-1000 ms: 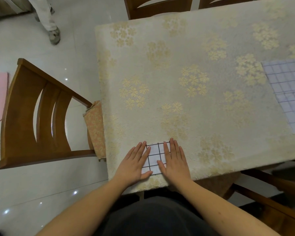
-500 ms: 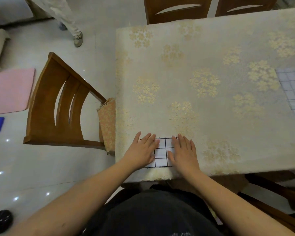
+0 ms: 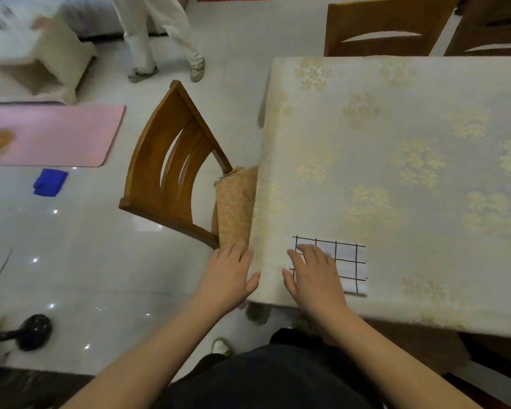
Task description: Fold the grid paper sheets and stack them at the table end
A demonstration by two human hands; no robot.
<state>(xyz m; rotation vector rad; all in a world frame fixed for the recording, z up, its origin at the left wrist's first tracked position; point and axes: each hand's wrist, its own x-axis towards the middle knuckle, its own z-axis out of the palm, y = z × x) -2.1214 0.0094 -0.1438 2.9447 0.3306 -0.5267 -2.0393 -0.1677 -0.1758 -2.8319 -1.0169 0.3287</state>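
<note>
A: Start at the fingers. What is the right hand doing?

B: Its fingers are spread and only loosely bent, lying over the left part of the folded grid paper. They curl round nothing. Whether they press the sheet or sit just above it, I cannot tell.

A: And the left hand?

B: Also open, fingers straight and together, holding nothing. Taking the folded paper as the mark, that hand is off to its left, past the table corner, over the floor and next to the hanging edge of the tablecloth. Its fingertips are close to the cushion of the wooden chair.

A: Where does the paper itself lie?

B: Flat on the cloth, near the table's left end and close to the near edge, grid lines facing up.

A: Anything else around it?

B: Left of the paper, beyond the chair, a pink mat and a blue cloth lie on the tiled floor. Farther off on that side, another person's legs in light trousers stand there. On the far side of the table from the paper, two more chair backs show.
</note>
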